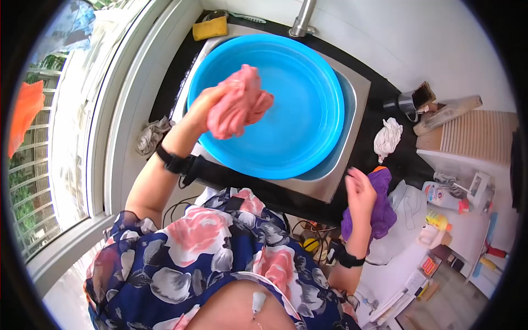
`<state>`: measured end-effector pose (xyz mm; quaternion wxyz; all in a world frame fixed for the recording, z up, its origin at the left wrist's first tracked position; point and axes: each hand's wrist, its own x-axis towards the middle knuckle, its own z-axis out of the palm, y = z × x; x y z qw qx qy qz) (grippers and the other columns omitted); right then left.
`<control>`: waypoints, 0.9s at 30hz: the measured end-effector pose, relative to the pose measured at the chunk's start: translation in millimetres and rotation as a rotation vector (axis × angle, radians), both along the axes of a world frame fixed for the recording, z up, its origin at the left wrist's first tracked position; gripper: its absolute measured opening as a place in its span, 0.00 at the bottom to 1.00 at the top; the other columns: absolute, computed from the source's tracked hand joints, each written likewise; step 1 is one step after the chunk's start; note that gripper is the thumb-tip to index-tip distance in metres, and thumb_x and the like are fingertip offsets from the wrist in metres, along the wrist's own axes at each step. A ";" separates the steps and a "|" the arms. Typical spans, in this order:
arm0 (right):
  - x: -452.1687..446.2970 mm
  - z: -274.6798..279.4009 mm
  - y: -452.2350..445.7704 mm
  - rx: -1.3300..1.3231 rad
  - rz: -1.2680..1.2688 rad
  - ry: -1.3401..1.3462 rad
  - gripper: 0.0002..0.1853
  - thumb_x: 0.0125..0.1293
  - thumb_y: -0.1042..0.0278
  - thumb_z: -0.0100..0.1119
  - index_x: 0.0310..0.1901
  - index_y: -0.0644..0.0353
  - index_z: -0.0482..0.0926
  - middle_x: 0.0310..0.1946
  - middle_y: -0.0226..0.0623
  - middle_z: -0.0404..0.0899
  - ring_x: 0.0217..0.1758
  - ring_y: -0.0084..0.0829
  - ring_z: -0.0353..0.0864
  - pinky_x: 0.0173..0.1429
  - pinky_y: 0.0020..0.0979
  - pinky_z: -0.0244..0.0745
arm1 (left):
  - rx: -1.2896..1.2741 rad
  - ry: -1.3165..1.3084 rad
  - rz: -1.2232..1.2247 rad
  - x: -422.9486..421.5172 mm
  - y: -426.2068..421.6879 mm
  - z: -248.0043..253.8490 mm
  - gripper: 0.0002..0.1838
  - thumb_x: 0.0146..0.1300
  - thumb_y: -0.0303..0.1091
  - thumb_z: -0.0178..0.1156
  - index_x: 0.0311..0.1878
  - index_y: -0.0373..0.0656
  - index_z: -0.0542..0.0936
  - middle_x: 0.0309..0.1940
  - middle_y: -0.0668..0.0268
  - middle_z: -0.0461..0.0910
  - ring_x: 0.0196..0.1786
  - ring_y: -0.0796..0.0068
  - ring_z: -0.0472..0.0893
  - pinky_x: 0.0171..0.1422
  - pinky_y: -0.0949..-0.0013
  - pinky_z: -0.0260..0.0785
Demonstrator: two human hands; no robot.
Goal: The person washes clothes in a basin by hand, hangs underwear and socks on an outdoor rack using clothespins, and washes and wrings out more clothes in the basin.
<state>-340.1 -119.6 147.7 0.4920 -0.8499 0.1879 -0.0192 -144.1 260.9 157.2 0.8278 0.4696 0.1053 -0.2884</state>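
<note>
A bunched pink cloth (pixel 240 104) is held in my left hand (pixel 208 105) above the left part of a large blue basin (pixel 297 104). The basin sits in a metal sink (pixel 357 91) and seems to hold some water. My right hand (pixel 360 188) is beside the sink's lower right corner with its fingers partly curled; I cannot make out anything in it. Just right of that hand, a purple cloth (pixel 383 206) hangs over the counter edge. A crumpled white cloth (pixel 388 138) lies on the black counter.
A faucet (pixel 301 22) rises behind the basin. Near it lies a yellow sponge (pixel 210 28). A grayish cloth (pixel 152 136) rests at the left by the window. At the right are a dark cup (pixel 407 104), a ribbed board (pixel 477 135) and a white bottle (pixel 440 196).
</note>
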 end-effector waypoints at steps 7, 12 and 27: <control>126.3 -59.5 99.0 0.495 0.505 0.259 0.35 0.64 0.64 0.64 0.68 0.66 0.60 0.58 0.53 0.73 0.51 0.33 0.80 0.50 0.31 0.77 | 0.849 -0.364 -0.387 -2.1 -61.4 -76.2 0.29 0.52 0.43 0.66 0.54 0.35 0.79 0.54 0.54 0.79 0.58 0.62 0.78 0.62 0.66 0.70; 185.8 -162.9 121.1 -0.215 0.674 0.186 0.45 0.59 0.55 0.68 0.71 0.65 0.54 0.63 0.59 0.66 0.57 0.50 0.76 0.59 0.43 0.73 | 1.231 -0.530 -0.777 23.4 -78.6 -166.2 0.32 0.55 0.38 0.61 0.64 0.39 0.72 0.63 0.53 0.72 0.65 0.58 0.73 0.68 0.63 0.65; 207.4 -197.3 85.4 -0.478 0.463 0.351 0.17 0.60 0.67 0.53 0.47 0.70 0.78 0.43 0.62 0.80 0.51 0.56 0.79 0.56 0.48 0.74 | 1.462 -0.120 -0.681 50.9 -41.8 -120.6 0.33 0.46 0.57 0.68 0.47 0.38 0.83 0.50 0.50 0.80 0.47 0.57 0.83 0.51 0.61 0.77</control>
